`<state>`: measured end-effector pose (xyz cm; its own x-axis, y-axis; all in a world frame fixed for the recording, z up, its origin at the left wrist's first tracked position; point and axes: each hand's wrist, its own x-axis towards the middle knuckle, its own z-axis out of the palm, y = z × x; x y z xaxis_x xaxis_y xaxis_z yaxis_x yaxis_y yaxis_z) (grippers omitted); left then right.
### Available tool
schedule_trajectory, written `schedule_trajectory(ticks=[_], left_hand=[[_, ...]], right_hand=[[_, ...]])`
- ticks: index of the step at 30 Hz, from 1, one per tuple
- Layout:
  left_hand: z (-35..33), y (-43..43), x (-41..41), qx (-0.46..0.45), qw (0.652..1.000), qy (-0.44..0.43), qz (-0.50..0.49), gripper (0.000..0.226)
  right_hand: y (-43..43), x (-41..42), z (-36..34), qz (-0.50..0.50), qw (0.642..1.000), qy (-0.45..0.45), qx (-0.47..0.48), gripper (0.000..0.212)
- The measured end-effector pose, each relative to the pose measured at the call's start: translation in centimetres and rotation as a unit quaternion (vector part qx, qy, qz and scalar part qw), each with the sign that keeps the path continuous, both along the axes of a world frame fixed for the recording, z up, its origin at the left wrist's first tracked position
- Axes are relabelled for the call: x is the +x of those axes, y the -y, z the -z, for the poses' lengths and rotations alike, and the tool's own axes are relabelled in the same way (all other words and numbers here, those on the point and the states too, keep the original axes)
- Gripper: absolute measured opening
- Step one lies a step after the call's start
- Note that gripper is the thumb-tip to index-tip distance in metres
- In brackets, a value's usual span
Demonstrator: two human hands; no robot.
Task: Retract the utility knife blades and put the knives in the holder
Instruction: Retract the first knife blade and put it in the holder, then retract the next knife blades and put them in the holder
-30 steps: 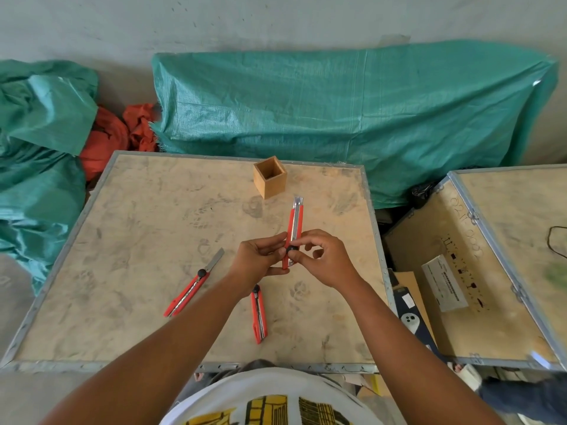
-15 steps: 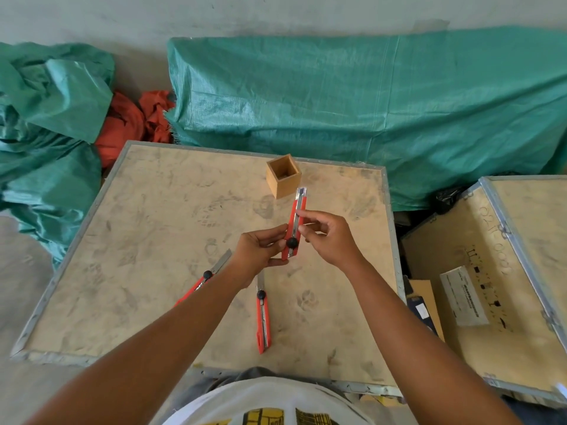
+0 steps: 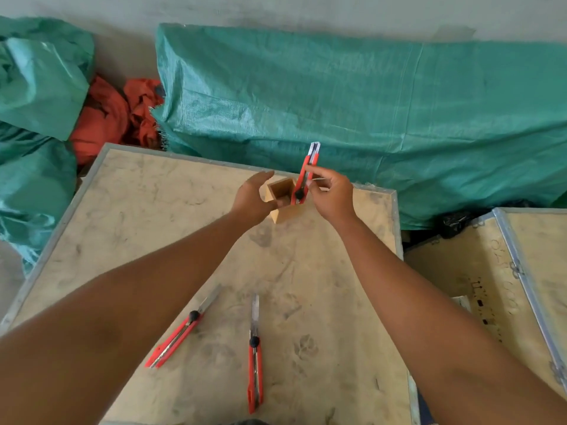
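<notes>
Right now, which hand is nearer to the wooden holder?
Left. The left hand cups the wooden holder on its left side; the right hand holds a knife just right of it.

There is a single view, from a camera worn on the person's head, wide-angled and pitched forward and down. It looks along both bare forearms, which enter from the bottom corners and converge toward the middle of the frame, so the near edge of the table (image 3: 129, 185) sits at the bottom and its far edge lies above centre. The lens sits close over the table, whose top fills the lower half; straight edges bow outward toward the sides. Beyond the far edge the view takes in the green tarpaulin (image 3: 368, 111) and a pale wall (image 3: 276, 10) along the top.
</notes>
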<state>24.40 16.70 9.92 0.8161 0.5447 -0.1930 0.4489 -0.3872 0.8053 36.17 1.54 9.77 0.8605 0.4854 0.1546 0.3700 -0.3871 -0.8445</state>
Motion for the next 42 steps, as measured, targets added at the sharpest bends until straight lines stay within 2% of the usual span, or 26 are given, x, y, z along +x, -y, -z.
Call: schedule_trajectory(ticks=[2, 4, 7, 11, 15, 22, 24, 27, 34, 38, 42], left_hand=[[1.4, -1.1, 1.7, 0.052, 0.997, -0.053, 0.036, 0.095], [2.6, -1.7, 2.8, 0.068, 0.990, -0.104, 0.070, 0.104], [3.4, -1.7, 3.5, 0.065, 0.983, -0.133, 0.110, 0.096], [3.2, -1.9, 3.8, 0.056, 0.984, -0.111, 0.124, 0.078], [3.1, -3.1, 4.2, 0.051, 0.976, -0.117, 0.177, 0.086], [3.0, -4.3, 5.2, 0.055, 0.960, -0.151, 0.230, 0.083], [2.8, -4.1, 5.2, 0.058, 0.958, -0.154, 0.235, 0.093], [2.2, -3.6, 4.8, 0.063, 0.962, -0.139, 0.225, 0.105], [0.6, -1.9, 0.2, 0.015, 0.985, -0.092, 0.143, 0.100], [0.4, 0.5, -4.8, -0.050, 0.992, -0.077, 0.089, 0.092], [2.0, 2.9, -11.6, -0.109, 0.989, -0.087, 0.046, 0.088]], right_hand=[[-1.2, 0.7, 1.1, 0.007, 0.999, 0.039, -0.018, 0.034], [-2.1, 1.0, 2.4, 0.010, 0.997, 0.063, -0.037, 0.033], [-2.8, 1.0, 4.0, 0.003, 0.995, 0.075, -0.059, 0.032], [-3.2, 1.3, 5.4, -0.011, 0.992, 0.088, -0.087, 0.033], [-3.2, 1.2, 6.3, 0.011, 0.993, 0.075, -0.092, 0.036], [-3.0, 0.2, 6.7, 0.047, 0.994, 0.053, -0.079, 0.029], [-2.9, 0.0, 6.3, 0.044, 0.995, 0.047, -0.080, 0.030], [-2.4, -0.3, 5.5, 0.045, 0.996, 0.038, -0.070, 0.031], [0.7, -3.8, 3.5, 0.060, 0.996, 0.007, -0.069, 0.030], [3.1, -8.4, 4.0, 0.042, 0.994, -0.059, -0.078, 0.030], [6.0, -14.4, 5.9, -0.027, 0.988, -0.129, -0.086, 0.029]])
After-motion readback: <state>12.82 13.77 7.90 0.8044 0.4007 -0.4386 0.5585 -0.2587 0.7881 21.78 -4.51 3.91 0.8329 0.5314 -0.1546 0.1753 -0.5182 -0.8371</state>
